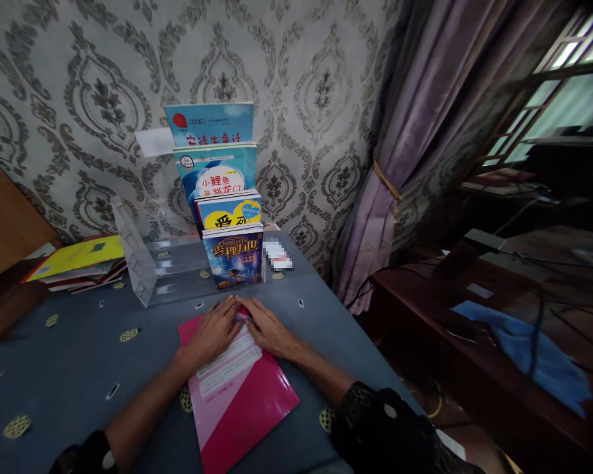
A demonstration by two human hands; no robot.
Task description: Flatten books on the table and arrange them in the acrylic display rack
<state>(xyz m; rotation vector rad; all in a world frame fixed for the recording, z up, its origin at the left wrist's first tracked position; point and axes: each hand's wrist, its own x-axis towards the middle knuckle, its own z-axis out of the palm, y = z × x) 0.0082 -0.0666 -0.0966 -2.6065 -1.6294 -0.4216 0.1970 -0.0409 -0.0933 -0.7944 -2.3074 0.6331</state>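
- Yellow-topped pile [89,253]: left of the clear rack [138,263].
- Left hand [215,331]: palm down, spread open, on the pink book [252,415] before the rack.
- Right hand [265,326]: flat and open there too.
- Whitish packet [279,255], I think: rack's right end.

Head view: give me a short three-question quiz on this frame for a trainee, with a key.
1. What do the bare left hand and the bare right hand rest on?
2. True or false: in the picture, the flat stack topped with a yellow cover lies left of the clear plastic rack.
3. Which upright book stands frontmost? A: light-blue with red title; B: dark-blue with gold title.

Key: 1. The glossy pink-and-magenta book. 2. True. 3. B.
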